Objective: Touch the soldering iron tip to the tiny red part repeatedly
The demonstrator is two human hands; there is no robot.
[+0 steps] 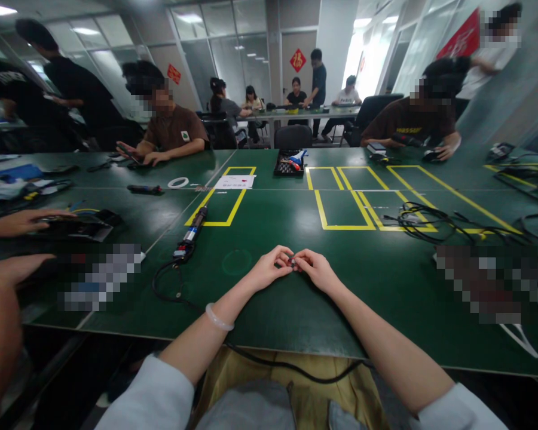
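Both my hands meet just above the green table, fingertips to fingertips. Between them is a tiny dark and reddish piece, too small to name. My left hand is pinched on one side of it, with a pale bangle on that wrist. From the other side, my right hand closes its thumb and fingers on the same piece. An electric screwdriver with a black cable lies on the table to the left of my hands.
Yellow tape outlines mark the table ahead. A black tray of small parts stands beyond my hands. Tangled black cables lie right. A tape roll and a paper sheet lie far left. A neighbour's hands work at left.
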